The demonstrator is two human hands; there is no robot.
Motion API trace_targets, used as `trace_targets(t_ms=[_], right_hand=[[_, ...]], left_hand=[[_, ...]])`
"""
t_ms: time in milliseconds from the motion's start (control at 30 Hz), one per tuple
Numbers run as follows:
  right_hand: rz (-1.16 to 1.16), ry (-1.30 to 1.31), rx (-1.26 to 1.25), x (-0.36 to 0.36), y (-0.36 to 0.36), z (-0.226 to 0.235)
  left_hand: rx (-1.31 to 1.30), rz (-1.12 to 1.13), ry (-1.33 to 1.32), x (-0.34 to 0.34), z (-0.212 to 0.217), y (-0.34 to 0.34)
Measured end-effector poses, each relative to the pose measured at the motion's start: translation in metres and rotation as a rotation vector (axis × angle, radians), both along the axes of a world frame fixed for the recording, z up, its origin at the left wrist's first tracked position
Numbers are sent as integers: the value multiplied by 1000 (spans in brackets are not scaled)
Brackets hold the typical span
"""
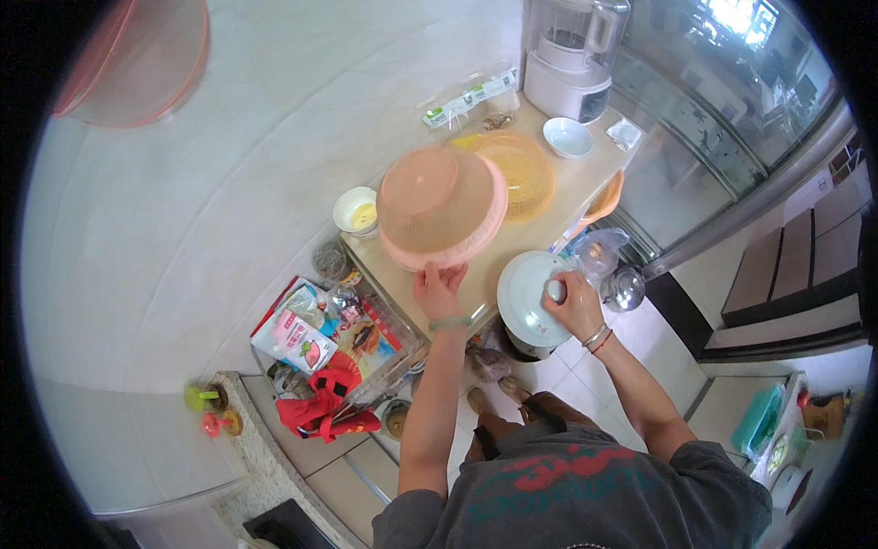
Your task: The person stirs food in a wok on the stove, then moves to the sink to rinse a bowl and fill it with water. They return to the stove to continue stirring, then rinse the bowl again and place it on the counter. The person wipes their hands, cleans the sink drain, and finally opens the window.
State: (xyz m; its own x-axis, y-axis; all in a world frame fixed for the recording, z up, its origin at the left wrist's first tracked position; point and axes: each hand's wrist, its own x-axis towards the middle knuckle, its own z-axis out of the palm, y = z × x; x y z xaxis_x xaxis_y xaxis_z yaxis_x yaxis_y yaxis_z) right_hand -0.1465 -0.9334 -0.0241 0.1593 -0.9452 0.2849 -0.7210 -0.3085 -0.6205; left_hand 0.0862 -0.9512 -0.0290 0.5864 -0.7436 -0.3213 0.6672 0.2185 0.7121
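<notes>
Home kitchen: blender (573, 55), bowls (567, 137), colanders (442, 207).

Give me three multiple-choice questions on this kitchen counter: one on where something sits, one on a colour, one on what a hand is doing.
1. Where is the small white bowl?
A. in front of the white blender
B. on the floor
C. under the pink cover

2. What colour is the cover that the left hand touches?
A. blue
B. pink
C. black

3. What is the right hand doing?
A. hanging free
B. holding a cup
C. gripping the knob of the white lid

Answers:
1 A: the bowl stands on the counter just before the blender's base.
2 B: the domed mesh cover is pale pink, beside a yellow one.
3 C: the fingers close round the knob on top of the lid.
</notes>
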Motion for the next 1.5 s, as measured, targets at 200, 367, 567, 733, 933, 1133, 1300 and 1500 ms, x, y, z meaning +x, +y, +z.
trace_targets(t_ms=[200, 367, 567, 733, 933, 1133, 1300, 1500], right_hand=[[-43, 22, -2, -21, 7, -5], [-84, 28, 1, -38, 8, -4], [-145, 21, -2, -61, 6, -14], [-161, 25, 11, -67, 2, -15], [-160, 6, 7, -70, 3, -15], [-169, -12, 18, -70, 4, -20], [-158, -11, 13, -67, 4, -20], [-122, -22, 23, -60, 1, -10]], left_hand=[[52, -221, -26, -44, -33, -90], [501, -380, -125, -67, -67, -139], [673, -62, -50, -93, -63, -161], [536, -261, 161, -79, -78, -176], [552, -316, 47, -79, -75, -177], [357, -278, 19, -74, -34, -197], [176, -329, 47, -61, -24, -198], [-56, -385, 125, -33, 8, -169]])
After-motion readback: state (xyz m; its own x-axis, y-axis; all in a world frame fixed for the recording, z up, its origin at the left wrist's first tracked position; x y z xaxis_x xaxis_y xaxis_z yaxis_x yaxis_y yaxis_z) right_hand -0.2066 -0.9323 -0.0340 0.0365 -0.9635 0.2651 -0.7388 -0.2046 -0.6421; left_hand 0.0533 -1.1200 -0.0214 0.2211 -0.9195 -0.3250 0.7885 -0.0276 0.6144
